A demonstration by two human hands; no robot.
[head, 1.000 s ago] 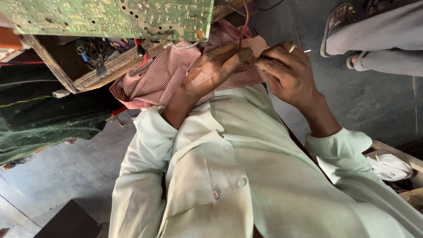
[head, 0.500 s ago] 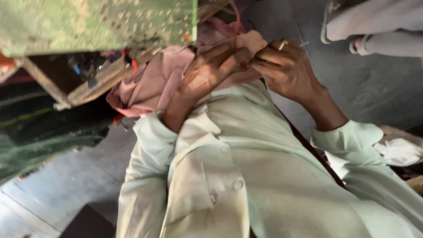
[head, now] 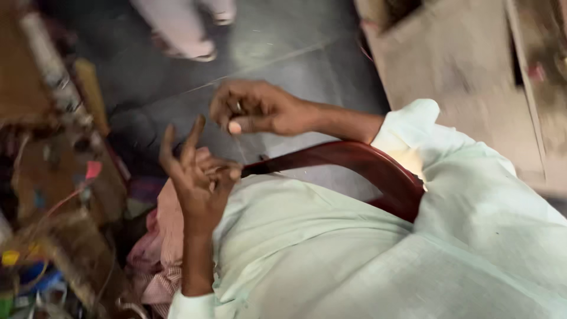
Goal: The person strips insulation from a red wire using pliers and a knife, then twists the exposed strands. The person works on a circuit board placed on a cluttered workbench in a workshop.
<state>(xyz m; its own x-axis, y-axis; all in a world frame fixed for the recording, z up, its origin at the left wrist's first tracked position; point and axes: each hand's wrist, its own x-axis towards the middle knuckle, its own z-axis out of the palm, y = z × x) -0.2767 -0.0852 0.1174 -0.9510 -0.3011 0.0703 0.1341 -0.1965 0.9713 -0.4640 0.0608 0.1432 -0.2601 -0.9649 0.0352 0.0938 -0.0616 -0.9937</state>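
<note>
Left hand [head: 198, 177] raised, fingers loosely curled, over pink checked cloth [head: 158, 260]; right hand [head: 254, 109] pinches something small, too blurred to identify.

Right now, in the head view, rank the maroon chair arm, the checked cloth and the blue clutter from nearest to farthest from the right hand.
1. maroon chair arm, just below the right hand.
2. checked cloth, lower left.
3. blue clutter, bottom-left corner.

Red-brown chair arm [head: 354, 162]; grey floor [head: 295, 53]; tangled wires [head: 41, 236] at left
</note>
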